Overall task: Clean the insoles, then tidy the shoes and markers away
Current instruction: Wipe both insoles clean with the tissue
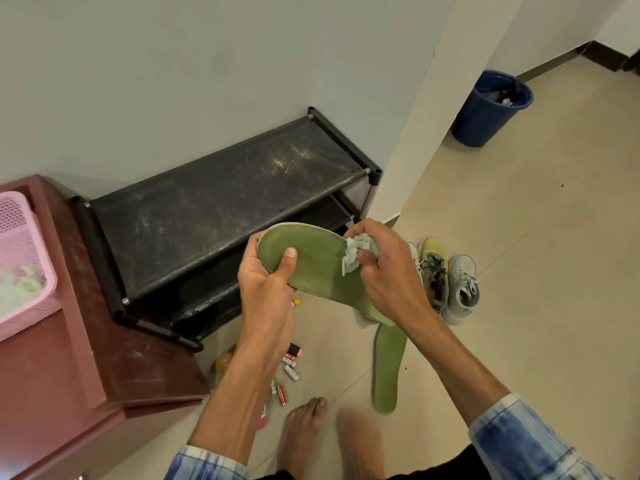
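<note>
My left hand grips one end of a green insole, thumb on its top face. My right hand holds a crumpled pale cloth pressed against the insole's upper side. A second green insole lies on the floor below. A pair of shoes, one yellow-grey and one white, stands on the floor to the right. Several markers lie scattered on the floor under my left forearm.
A dusty black shoe rack stands against the wall. A reddish-brown cabinet at left carries a pink basket. A blue bin sits at the back right. My bare feet are on the tiled floor.
</note>
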